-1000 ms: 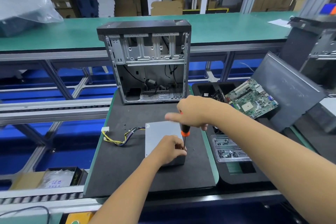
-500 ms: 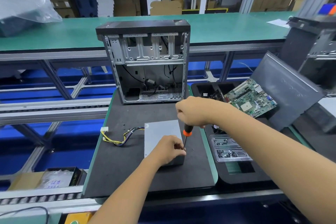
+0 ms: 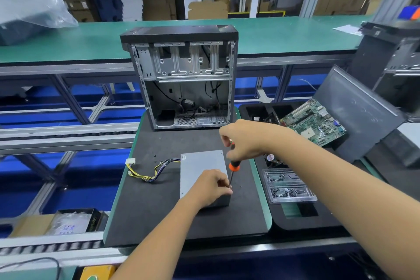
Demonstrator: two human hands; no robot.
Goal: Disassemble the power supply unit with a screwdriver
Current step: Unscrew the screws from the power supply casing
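My right hand (image 3: pixel 246 137) curled around the orange-and-black screwdriver (image 3: pixel 233 166) at centre frame, my left hand (image 3: pixel 212 186) fingers pinched at its shaft, resting on the flat grey metal power supply unit (image 3: pixel 201 166), on the black foam mat (image 3: pixel 159 200).

Black mat (image 3: pixel 159 211) — power supply (image 3: pixel 200 163), case (image 3: pixel 181 75).

Single view only, worn on the person's head, looking forward and steeply down over both forearms, which enter from the bottom edge. It sits close above the black mat (image 3: pixel 159 211) at lower centre. The left hand (image 3: pixel 210 188) and right hand (image 3: pixel 244 141) meet near mid-frame. Wide-angle lens: the green bench (image 3: pixel 91 38) bows across the upper frame, and shelving beyond it appears blurred along the top edge. No second view to compare coverage with.
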